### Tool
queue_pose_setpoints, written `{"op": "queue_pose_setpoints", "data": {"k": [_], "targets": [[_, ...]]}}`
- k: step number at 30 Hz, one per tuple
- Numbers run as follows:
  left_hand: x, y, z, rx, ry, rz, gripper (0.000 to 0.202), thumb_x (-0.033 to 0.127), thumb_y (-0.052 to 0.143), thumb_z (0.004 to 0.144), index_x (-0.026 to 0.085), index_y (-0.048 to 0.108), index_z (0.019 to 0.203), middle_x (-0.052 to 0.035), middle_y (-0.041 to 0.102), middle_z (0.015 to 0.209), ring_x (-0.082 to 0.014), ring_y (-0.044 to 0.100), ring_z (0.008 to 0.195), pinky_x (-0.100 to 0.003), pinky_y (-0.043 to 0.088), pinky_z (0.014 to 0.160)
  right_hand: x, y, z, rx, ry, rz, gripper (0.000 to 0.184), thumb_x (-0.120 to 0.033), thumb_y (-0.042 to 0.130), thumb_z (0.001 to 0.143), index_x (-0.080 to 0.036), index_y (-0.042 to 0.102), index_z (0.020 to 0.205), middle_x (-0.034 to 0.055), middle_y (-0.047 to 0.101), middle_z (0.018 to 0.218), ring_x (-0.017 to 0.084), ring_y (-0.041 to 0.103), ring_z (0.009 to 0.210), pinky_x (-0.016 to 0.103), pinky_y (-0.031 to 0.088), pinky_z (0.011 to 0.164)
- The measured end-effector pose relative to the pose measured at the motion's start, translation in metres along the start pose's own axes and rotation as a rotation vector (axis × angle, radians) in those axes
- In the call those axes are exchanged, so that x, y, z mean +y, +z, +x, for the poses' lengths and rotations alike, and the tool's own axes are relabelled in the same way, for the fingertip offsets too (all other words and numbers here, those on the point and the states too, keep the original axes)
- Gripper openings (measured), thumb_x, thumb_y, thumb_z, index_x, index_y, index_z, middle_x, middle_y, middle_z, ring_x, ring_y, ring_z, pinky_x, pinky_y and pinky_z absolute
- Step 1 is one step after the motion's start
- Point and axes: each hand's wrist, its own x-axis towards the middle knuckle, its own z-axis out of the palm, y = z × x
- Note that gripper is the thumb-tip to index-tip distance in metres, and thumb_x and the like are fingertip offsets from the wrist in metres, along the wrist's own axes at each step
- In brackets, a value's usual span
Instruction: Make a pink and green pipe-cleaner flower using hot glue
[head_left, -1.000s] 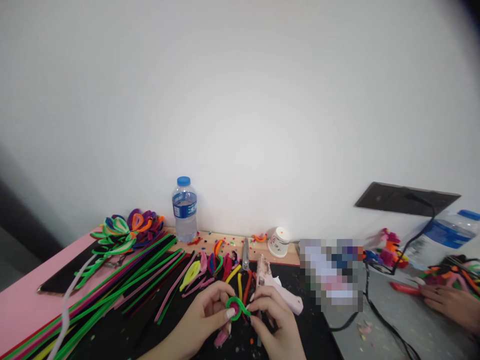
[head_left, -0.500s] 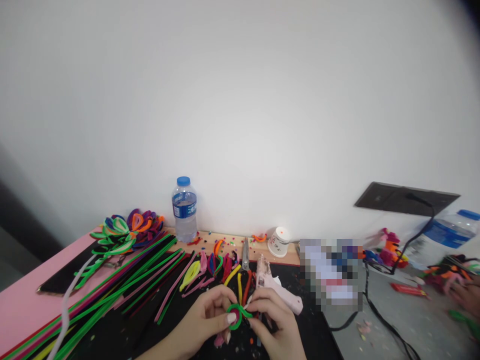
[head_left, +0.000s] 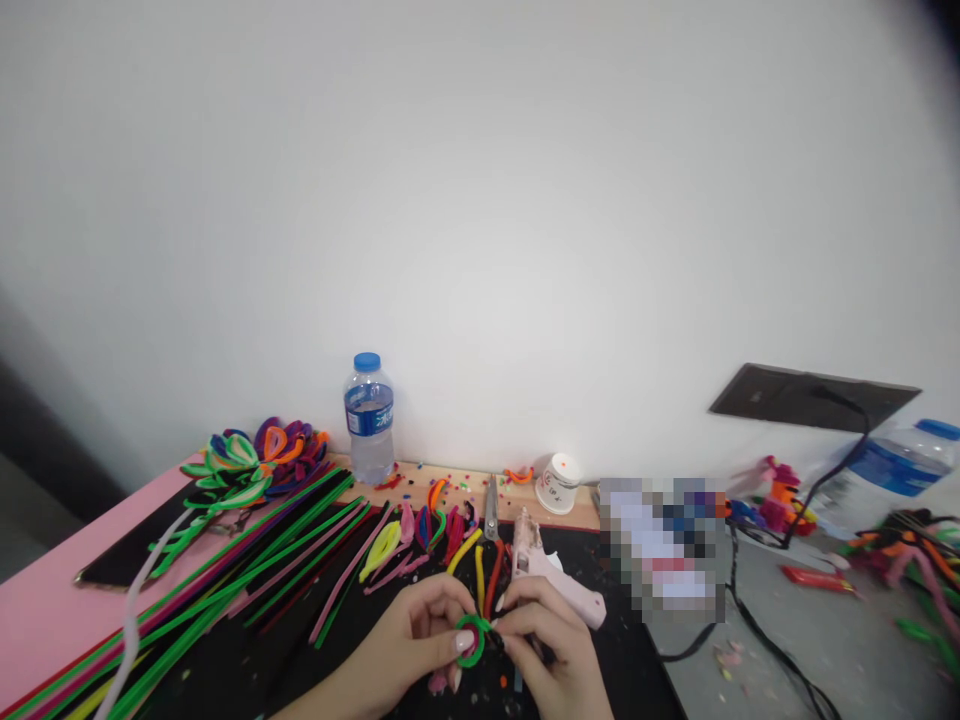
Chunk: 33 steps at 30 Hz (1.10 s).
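Between thumb and fingers, my left hand (head_left: 416, 632) holds a small green pipe-cleaner ring (head_left: 478, 652) with pink inside it. My right hand (head_left: 551, 645) pinches at the right side of this ring, where a short green end runs between its fingertips. Both hands are close together above the black mat (head_left: 330, 680). Just beyond the fingers lie scissors (head_left: 491, 512), blades pointing to the wall, beside yellow and orange-red strips. A pale pink glue gun (head_left: 564, 582) rests behind my right hand.
Many loose pipe cleaners (head_left: 247, 570) spread across the left. Finished pipe-cleaner flowers (head_left: 240, 455) and a water bottle (head_left: 369, 425) stand near the wall. Farther right are a white cup (head_left: 557, 485), a pixelated patch (head_left: 664, 550), and a black cable (head_left: 772, 650).
The green tail that stuck out rightward from the ring now shows less, with my right fingertips on it. At the far right, another person's hand has gone out of view.
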Motion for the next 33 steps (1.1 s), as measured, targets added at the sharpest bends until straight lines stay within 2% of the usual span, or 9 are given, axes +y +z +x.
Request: {"op": "queue_pose_setpoints", "data": {"k": [4,8,11,16,26,33], "targets": [[0.0003,-0.001,0.001,0.005,-0.015,0.015,0.032,0.039,0.077,0.065,0.016,0.06,0.08,0.0053,0.055,0.057,-0.0062,0.051,0.04,-0.016,0.035,0.038,0.0,-0.0004,-0.0007,0.006,0.021,0.007,0.025,0.004,0.058,0.071,-0.019,0.067,0.075,0.0047,0.064,0.084,0.017,0.065,0.075,0.021,0.051,0.065],[-0.0003,-0.0026,0.0013,-0.005,-0.035,-0.004,0.033,0.039,0.078,0.065,0.016,0.06,0.081,0.006,0.055,0.056,-0.0056,0.05,0.038,-0.016,0.035,0.038,-0.0027,-0.0012,0.0024,0.027,-0.041,0.028,0.027,0.003,0.059,0.071,-0.02,0.067,0.083,0.0046,0.065,0.083,0.017,0.065,0.075,0.023,0.053,0.068],[-0.0015,-0.0034,0.0009,-0.018,-0.052,-0.016,0.033,0.038,0.078,0.064,0.016,0.061,0.082,0.0057,0.056,0.057,-0.0057,0.05,0.039,-0.016,0.036,0.038,-0.0042,-0.0023,0.0034,0.018,-0.099,0.012,0.026,0.003,0.059,0.073,-0.021,0.068,0.081,0.0048,0.065,0.082,0.017,0.065,0.075,0.024,0.054,0.067],[-0.0017,-0.0027,0.0003,-0.008,-0.074,-0.018,0.033,0.038,0.079,0.063,0.016,0.061,0.08,0.0058,0.056,0.057,-0.0054,0.051,0.038,-0.015,0.034,0.037,-0.0038,-0.0037,0.0007,0.002,-0.106,-0.045,0.022,0.0,0.06,0.075,-0.021,0.067,0.077,0.0052,0.065,0.082,0.018,0.066,0.074,0.025,0.054,0.066],[0.0021,0.001,0.0004,0.022,-0.027,-0.008,0.031,0.036,0.08,0.062,0.014,0.061,0.076,0.0054,0.056,0.056,-0.0072,0.054,0.04,-0.015,0.034,0.037,-0.0021,-0.0027,-0.0026,-0.048,-0.005,-0.068,0.02,-0.003,0.058,0.077,-0.02,0.067,0.074,0.0054,0.065,0.084,0.017,0.064,0.07,0.023,0.053,0.06],[-0.0004,-0.0004,0.0008,0.027,-0.038,-0.015,0.032,0.035,0.081,0.061,0.015,0.062,0.077,0.0044,0.058,0.058,-0.0092,0.057,0.043,-0.016,0.035,0.037,-0.0004,-0.0025,-0.0044,-0.047,0.011,-0.059,0.02,-0.004,0.058,0.078,-0.021,0.067,0.073,0.0053,0.066,0.084,0.016,0.064,0.07,0.022,0.052,0.058]]}}
